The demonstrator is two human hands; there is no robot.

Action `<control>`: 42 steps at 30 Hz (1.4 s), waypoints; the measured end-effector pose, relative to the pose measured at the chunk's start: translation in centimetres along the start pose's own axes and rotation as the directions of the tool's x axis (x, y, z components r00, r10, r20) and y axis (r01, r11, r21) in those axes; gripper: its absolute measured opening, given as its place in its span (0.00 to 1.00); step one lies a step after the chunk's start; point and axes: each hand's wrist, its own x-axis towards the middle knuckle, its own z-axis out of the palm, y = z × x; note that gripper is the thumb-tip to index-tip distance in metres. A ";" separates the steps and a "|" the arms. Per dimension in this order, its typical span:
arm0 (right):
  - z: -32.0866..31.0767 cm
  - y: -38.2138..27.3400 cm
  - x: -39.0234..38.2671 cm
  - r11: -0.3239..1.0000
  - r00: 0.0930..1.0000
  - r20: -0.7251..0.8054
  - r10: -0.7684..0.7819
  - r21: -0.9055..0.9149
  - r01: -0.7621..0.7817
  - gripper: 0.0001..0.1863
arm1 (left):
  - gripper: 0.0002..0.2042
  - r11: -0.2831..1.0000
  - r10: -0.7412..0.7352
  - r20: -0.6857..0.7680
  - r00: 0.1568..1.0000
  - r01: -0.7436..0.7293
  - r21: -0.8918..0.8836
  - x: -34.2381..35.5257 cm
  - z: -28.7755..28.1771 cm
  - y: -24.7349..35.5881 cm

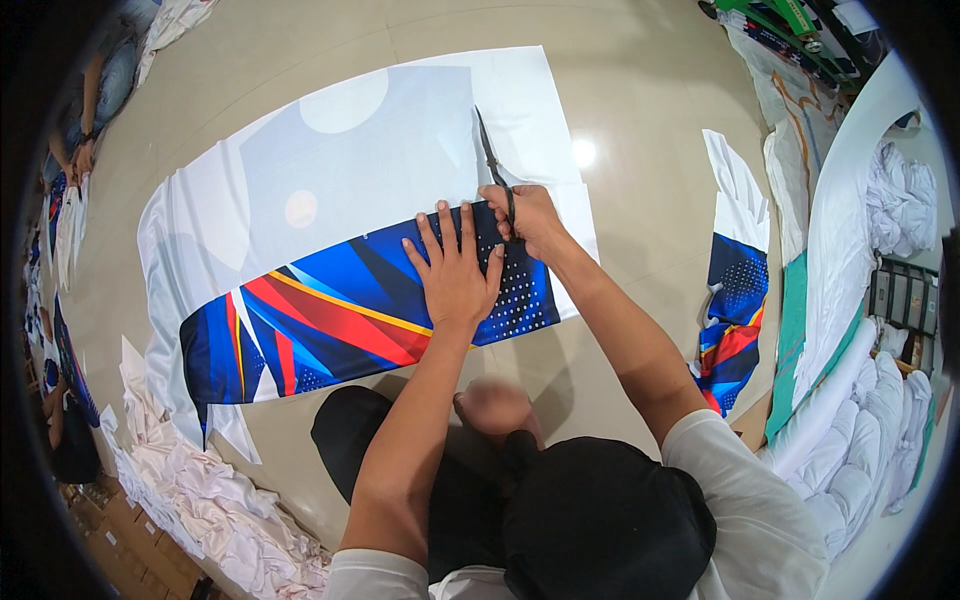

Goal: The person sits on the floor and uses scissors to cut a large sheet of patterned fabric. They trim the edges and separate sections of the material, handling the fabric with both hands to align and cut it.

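Note:
A large fabric sheet lies on the floor, its white back (340, 150) upward with a pale garment-panel outline showing through. The near part is a blue, red and black printed side (330, 310), with a yellow stripe and white dots. My left hand (455, 275) rests flat on this print with its fingers spread. My right hand (528, 220) grips black-handled scissors (487, 140) beside the print's upper right corner. Their dark blades point away from me over the white fabric, along the right edge of the pale outline. Whether the blades are parted is hard to make out.
A loose strip of printed fabric (738, 280) lies on the floor to the right. White cloth rolls (850, 430) and a green machine (790, 15) line the right side. Crumpled pale cloth (210, 490) is heaped at lower left. Another person's hands (82, 158) show at far left.

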 end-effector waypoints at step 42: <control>2.5 0.4 2.4 0.998 0.999 -0.039 -0.024 0.064 0.026 0.20 | 0.35 1.000 -0.008 0.044 0.999 0.008 0.008 0.0 0.0 0.1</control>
